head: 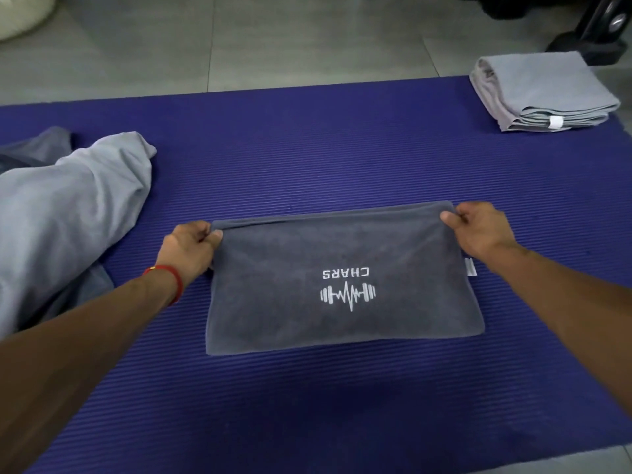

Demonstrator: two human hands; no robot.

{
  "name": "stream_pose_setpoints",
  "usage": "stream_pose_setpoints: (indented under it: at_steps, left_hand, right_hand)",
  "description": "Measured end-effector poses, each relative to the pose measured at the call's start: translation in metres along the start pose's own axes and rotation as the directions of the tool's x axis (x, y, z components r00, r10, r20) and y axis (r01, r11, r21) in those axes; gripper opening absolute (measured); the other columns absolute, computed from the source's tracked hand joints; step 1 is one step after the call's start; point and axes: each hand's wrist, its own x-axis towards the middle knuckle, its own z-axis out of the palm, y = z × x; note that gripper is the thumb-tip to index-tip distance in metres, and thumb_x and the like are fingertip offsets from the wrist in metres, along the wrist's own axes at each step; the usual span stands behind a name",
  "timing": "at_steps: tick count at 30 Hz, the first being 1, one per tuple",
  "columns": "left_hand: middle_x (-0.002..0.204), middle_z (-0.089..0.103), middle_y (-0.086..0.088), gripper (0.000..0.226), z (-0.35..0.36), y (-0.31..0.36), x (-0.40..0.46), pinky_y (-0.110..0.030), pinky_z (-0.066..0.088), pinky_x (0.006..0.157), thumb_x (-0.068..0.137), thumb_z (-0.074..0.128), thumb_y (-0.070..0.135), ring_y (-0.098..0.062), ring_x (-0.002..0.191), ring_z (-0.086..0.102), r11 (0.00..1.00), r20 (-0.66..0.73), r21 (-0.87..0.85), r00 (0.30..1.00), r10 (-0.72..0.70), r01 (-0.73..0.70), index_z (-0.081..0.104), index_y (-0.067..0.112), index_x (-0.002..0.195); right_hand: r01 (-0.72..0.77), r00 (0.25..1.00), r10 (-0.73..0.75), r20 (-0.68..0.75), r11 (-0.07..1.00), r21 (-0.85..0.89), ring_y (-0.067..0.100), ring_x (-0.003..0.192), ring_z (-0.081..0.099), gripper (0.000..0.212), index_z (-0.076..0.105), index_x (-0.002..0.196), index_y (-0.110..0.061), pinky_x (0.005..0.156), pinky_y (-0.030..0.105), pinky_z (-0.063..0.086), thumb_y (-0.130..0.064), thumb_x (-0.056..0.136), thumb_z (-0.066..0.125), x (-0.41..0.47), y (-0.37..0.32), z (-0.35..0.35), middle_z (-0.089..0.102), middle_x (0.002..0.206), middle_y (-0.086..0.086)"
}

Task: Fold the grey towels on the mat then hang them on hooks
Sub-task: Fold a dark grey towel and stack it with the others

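Note:
A dark grey towel [342, 248] with a white "CHARS" dumbbell logo lies folded flat in the middle of the blue ribbed mat [307, 148]. My left hand [191, 246] pinches its far left corner, and my right hand [478, 230] pinches its far right corner. A loose heap of light grey towels [68, 206] lies on the mat at the left. At the mat's far right corner sits a neatly folded light grey towel [543, 90] with a white tag. No hooks are in view.
Grey tiled floor [273, 39] lies beyond the mat. A black stand base [595, 42] stands at the top right behind the folded towel. A pale rounded object [24, 15] sits at the top left corner.

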Motion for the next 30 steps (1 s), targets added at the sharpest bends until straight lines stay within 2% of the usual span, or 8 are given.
stream_pose_setpoints:
  at_steps: [4, 8, 12, 16, 18, 21, 26, 30]
  left_hand:
    - [0.064, 0.07, -0.006, 0.03, 0.004, 0.008, -0.004, -0.044, 0.059, 0.081, 0.093, 0.065, 0.04, -0.025, 0.068, 0.068, 0.998, -0.026, -0.034, 0.998, -0.059, 0.058, 0.069, 0.016, 0.078]
    - [0.083, 0.073, -0.004, 0.032, 0.002, 0.01, -0.022, -0.034, 0.051, 0.077, 0.093, 0.064, 0.045, -0.024, 0.084, 0.069, 0.996, -0.058, -0.021, 0.994, -0.088, 0.087, 0.064, 0.015, 0.101]
    - [0.097, 0.063, -0.003, 0.039, 0.013, -0.01, -0.082, -0.034, 0.043, 0.078, 0.092, 0.068, 0.029, -0.021, 0.09, 0.057, 0.986, 0.011, 0.134, 0.996, 0.093, -0.094, 0.05, 0.016, 0.124]
    - [0.114, 0.046, -0.007, 0.056, 0.02, -0.04, -0.129, -0.042, 0.053, 0.084, 0.089, 0.073, 0.013, -0.019, 0.092, 0.052, 0.965, 0.013, 0.142, 0.975, 0.222, -0.221, 0.048, 0.017, 0.139]
    - [0.127, 0.043, -0.013, 0.049, 0.019, -0.046, -0.138, -0.051, 0.051, 0.093, 0.093, 0.066, 0.012, -0.029, 0.105, 0.053, 0.872, -0.024, 0.279, 0.904, 0.426, -0.403, 0.05, 0.012, 0.14]
    - [0.151, 0.04, -0.015, 0.049, 0.021, -0.036, -0.15, -0.061, 0.034, 0.111, 0.098, 0.05, 0.031, -0.039, 0.139, 0.04, 0.565, 0.122, 0.554, 0.731, 0.672, -0.612, 0.052, 0.015, 0.145]
    - [0.169, 0.009, -0.008, 0.059, 0.052, -0.021, -0.158, -0.065, 0.022, 0.118, 0.105, 0.034, 0.047, -0.035, 0.155, 0.007, 0.314, 0.441, 0.55, 0.588, 0.678, -0.774, 0.019, 0.031, 0.16]
    - [0.169, 0.006, -0.005, 0.064, 0.06, -0.028, -0.154, -0.069, 0.026, 0.113, 0.103, 0.025, 0.063, -0.039, 0.154, 0.006, 0.297, 0.527, 0.552, 0.601, 0.6, -0.78, 0.008, 0.038, 0.16]
  right_hand:
    - [-0.044, 0.999, 0.043, -0.026, 0.999, -0.022, 0.032, 0.086, 0.066, 0.038, 0.063, 0.083, -0.012, 0.072, 0.037, 0.049, -0.047, 0.099, 0.058, 0.004, -0.001, 0.013, 0.067, 0.083, 0.009]
    - [-0.077, 0.996, 0.071, -0.06, 0.993, -0.095, 0.034, 0.085, 0.065, 0.06, 0.058, 0.098, -0.01, 0.071, 0.045, 0.057, -0.07, 0.092, 0.047, -0.015, 0.003, 0.02, 0.065, 0.091, 0.01]
    - [-0.027, 0.998, 0.011, -0.057, 0.955, -0.295, 0.034, 0.086, 0.061, 0.061, 0.049, 0.104, -0.011, 0.065, 0.042, 0.048, -0.071, 0.092, 0.045, -0.06, 0.017, 0.025, 0.053, 0.099, 0.006]
    - [0.005, 0.997, 0.017, 0.081, 0.965, -0.262, 0.031, 0.095, 0.061, 0.066, 0.052, 0.114, -0.01, 0.072, 0.041, 0.049, -0.07, 0.087, 0.057, -0.07, 0.034, 0.022, 0.058, 0.109, 0.007]
    - [-0.029, 0.985, 0.065, 0.161, 0.976, -0.215, 0.026, 0.09, 0.059, 0.059, 0.056, 0.107, -0.01, 0.071, 0.037, 0.047, -0.065, 0.087, 0.064, -0.064, 0.031, 0.014, 0.062, 0.106, 0.007]
    - [-0.11, 0.959, 0.147, 0.242, 0.981, -0.159, 0.02, 0.082, 0.064, 0.049, 0.066, 0.095, -0.011, 0.065, 0.034, 0.048, -0.059, 0.085, 0.071, -0.059, 0.021, 0.007, 0.069, 0.096, 0.003]
    - [-0.105, 0.964, 0.139, 0.227, 0.983, -0.153, 0.017, 0.079, 0.063, 0.037, 0.064, 0.088, -0.014, 0.061, 0.031, 0.047, -0.049, 0.086, 0.076, -0.062, 0.011, 0.004, 0.069, 0.096, 0.003]
    - [-0.304, 0.91, 0.198, 0.365, 0.917, 0.26, 0.022, 0.093, 0.072, 0.037, 0.07, 0.102, -0.007, 0.083, 0.038, 0.057, -0.039, 0.085, 0.081, -0.068, 0.005, -0.009, 0.076, 0.098, 0.004]
